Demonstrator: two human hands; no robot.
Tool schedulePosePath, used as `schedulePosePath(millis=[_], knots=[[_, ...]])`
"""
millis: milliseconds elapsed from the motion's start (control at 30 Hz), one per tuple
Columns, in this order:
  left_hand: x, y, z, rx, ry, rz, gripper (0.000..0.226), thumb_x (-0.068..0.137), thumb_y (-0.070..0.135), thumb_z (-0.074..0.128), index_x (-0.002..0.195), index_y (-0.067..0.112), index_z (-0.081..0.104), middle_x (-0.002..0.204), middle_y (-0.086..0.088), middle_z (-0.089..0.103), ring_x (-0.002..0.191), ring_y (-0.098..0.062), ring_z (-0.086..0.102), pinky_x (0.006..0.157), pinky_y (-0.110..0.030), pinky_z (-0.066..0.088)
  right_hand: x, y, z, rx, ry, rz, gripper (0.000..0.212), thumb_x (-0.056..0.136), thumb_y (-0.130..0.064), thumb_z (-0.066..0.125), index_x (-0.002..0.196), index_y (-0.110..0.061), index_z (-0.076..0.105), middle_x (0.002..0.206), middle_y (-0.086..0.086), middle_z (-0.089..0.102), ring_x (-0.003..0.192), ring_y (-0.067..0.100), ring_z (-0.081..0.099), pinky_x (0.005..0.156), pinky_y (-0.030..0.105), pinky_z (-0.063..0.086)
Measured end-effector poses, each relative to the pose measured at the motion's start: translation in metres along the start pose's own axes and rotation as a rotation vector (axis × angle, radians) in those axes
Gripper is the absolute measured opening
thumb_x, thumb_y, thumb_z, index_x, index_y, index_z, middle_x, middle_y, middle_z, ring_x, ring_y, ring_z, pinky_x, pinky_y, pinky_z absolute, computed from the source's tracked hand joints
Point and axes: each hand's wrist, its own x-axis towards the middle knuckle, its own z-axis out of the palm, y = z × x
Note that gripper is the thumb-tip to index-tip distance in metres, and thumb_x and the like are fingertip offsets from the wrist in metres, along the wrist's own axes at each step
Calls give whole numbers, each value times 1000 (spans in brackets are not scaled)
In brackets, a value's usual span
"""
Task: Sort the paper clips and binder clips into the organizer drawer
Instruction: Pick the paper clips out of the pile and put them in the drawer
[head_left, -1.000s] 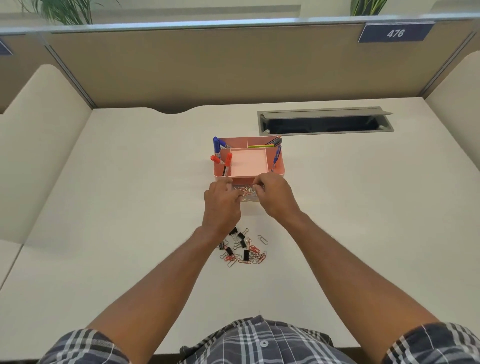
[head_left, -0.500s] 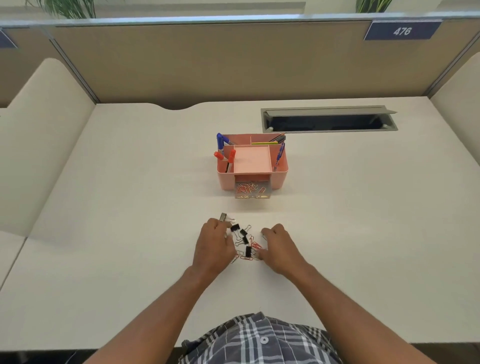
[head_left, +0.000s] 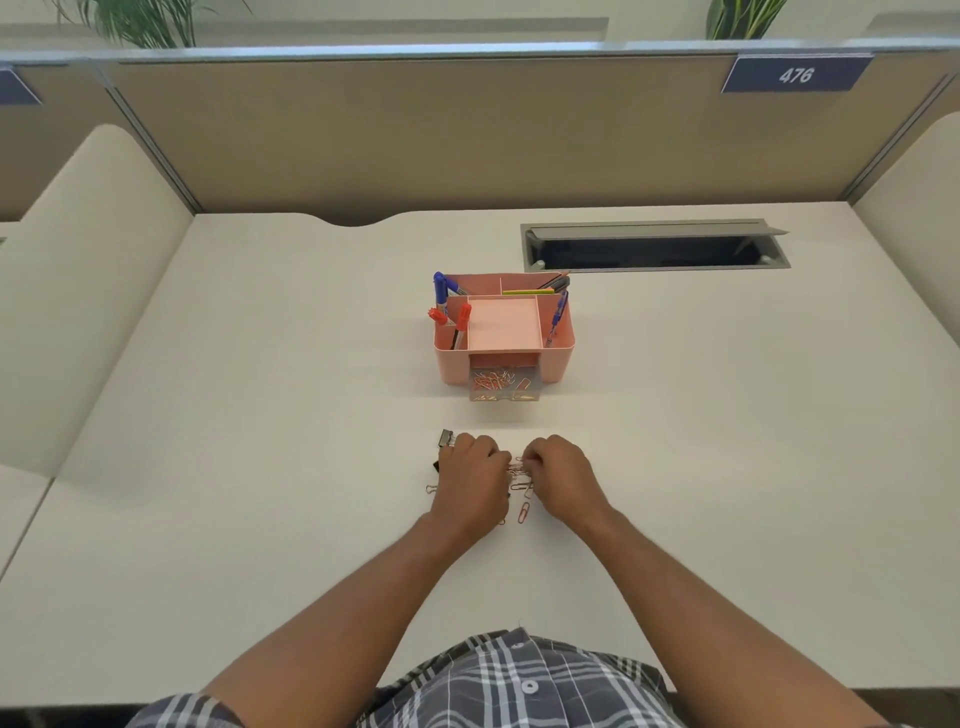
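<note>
Closed in on the pile since half a second ago: left hand (head_left: 470, 480) and right hand (head_left: 558, 480) now nearly touching above the loose clips (head_left: 521, 486), earlier set apart at either side of them. Fingers of both curled, pinching a tangle of orange paper clips (head_left: 517, 469) between the two hands. Left hand covering most of the pile. Binder clip (head_left: 447, 438) lying just beyond the left knuckles, on the tabletop (head_left: 260, 467); another black piece showing at the left edge of that hand. Several paper clips lying loose near both wrists. Organizer (head_left: 504, 332), pink, standing well beyond the hands, unmoved. Drawer (head_left: 505, 387), clear, pulled out at organizer front, holding orange and gold paper clips. Markers (head_left: 451, 312) with blue and red caps upright in left compartments; pens (head_left: 550, 291) in rear and right compartments. Centre tray of organizer bare. Cable slot (head_left: 654, 247) recessed in tabletop beyond, to the right. Placard (head_left: 795, 75) reading 476 on the partition.
</note>
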Motion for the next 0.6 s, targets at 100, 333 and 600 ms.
schedulePosePath(millis=[100, 333, 600], knots=[[8, 0, -5, 52, -77, -38, 12, 69, 14, 61, 75, 19, 70, 81, 2, 60, 83, -28, 52, 83, -43, 41, 3, 5, -8, 58, 40, 65, 17, 91, -12, 54, 95, -13, 71, 96, 4, 68, 92, 23, 61, 75, 30, 46], [8, 0, -15, 14, -66, -83, 20, 87, 23, 52, 98, 22, 67, 95, 4, 64, 100, -26, 49, 75, -35, 27, 0, 10, -6, 27, 18, 49, 20, 93, -17, 52, 99, -15, 71, 99, 3, 69, 92, 22, 62, 72, 27, 44], [23, -4, -20, 148, -162, -83, 22, 91, 38, 58, 98, 19, 68, 99, -1, 61, 104, -28, 49, 79, -38, 32, -7, 1, 11, -108, 3, -99, 17, 91, -17, 54, 104, -17, 65, 98, 4, 59, 96, 25, 51, 75, 41, 50]])
